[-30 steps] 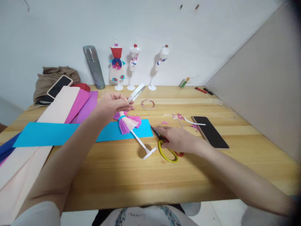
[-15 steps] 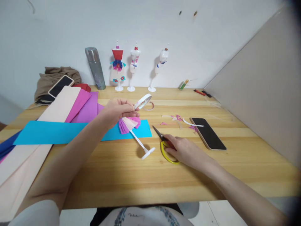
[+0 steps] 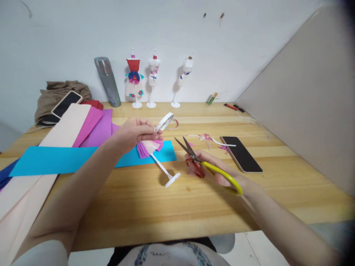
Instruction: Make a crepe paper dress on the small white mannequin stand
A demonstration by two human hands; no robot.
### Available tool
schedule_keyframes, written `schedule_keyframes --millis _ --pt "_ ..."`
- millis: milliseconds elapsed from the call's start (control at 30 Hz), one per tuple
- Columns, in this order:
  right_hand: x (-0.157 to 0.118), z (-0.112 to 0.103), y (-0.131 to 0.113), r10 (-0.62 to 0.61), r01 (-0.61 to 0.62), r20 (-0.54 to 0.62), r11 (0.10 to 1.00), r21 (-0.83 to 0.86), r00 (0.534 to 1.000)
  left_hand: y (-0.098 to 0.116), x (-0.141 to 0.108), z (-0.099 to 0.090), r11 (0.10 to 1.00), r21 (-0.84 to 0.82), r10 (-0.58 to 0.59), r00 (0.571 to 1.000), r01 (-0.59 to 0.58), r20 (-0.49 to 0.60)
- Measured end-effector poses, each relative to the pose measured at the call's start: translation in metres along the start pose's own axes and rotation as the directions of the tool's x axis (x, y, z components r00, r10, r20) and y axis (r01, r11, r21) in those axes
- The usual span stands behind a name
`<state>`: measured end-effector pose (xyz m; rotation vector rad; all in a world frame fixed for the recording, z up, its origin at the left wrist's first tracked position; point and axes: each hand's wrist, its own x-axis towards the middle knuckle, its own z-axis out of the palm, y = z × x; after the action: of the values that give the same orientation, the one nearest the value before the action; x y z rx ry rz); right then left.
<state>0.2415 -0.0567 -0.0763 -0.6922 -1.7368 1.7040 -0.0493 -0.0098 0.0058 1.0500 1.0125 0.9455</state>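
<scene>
My left hand (image 3: pixel 141 133) pinches a roll of white tape (image 3: pixel 165 122) above the table's middle. Just beneath it lies a mini mannequin on a stand (image 3: pixel 158 162), tipped over, with a pleated pink and purple paper skirt (image 3: pixel 149 147); its upper part is hidden by the hand. A bright blue paper strip (image 3: pixel 63 157) runs under the mannequin and my left forearm. In my right hand (image 3: pixel 222 168) are scissors (image 3: pixel 194 153) with one yellow and one red handle, lifted off the table. Their blades are apart and point up and left, toward the tape roll.
Several mini mannequins (image 3: pixel 134 79) and a grey thermos (image 3: pixel 108 83) stand along the wall. Pale and purple paper sheets (image 3: pixel 100 129) spread at left, below a phone (image 3: pixel 66 104). Paper scraps (image 3: pixel 205 136) lie beside another phone (image 3: pixel 244 155) at right. A partition (image 3: pixel 305 85) bounds the right side.
The right hand has picked up the scissors from the table, turned them and spread their blades. The left hand still holds the tape roll. The whole view has shifted slightly.
</scene>
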Motion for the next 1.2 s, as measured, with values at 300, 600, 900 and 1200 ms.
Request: schedule_keyframes --millis 300,600,900,1200 --pt "0.038 0.023 -0.013 -0.008 -0.035 0.139 0.952 0.303 0.990 -0.003 -0.001 0.002 0.999 0.046 0.007 0.999 -0.008 0.037" --pt "0.046 0.024 -0.022 0.047 -0.104 0.140 0.895 0.433 0.989 -0.008 0.002 0.002 0.995 0.082 0.042 0.993 -0.051 0.108" --pt "0.047 0.023 -0.021 0.016 -0.051 0.080 0.886 0.461 0.997 -0.022 0.010 -0.001 0.990 0.079 0.096 0.977 -0.113 0.190" --pt "0.043 0.031 -0.015 -0.017 0.033 -0.061 0.957 0.287 0.998 -0.018 0.006 0.003 0.975 0.197 0.082 0.990 -0.103 0.112"
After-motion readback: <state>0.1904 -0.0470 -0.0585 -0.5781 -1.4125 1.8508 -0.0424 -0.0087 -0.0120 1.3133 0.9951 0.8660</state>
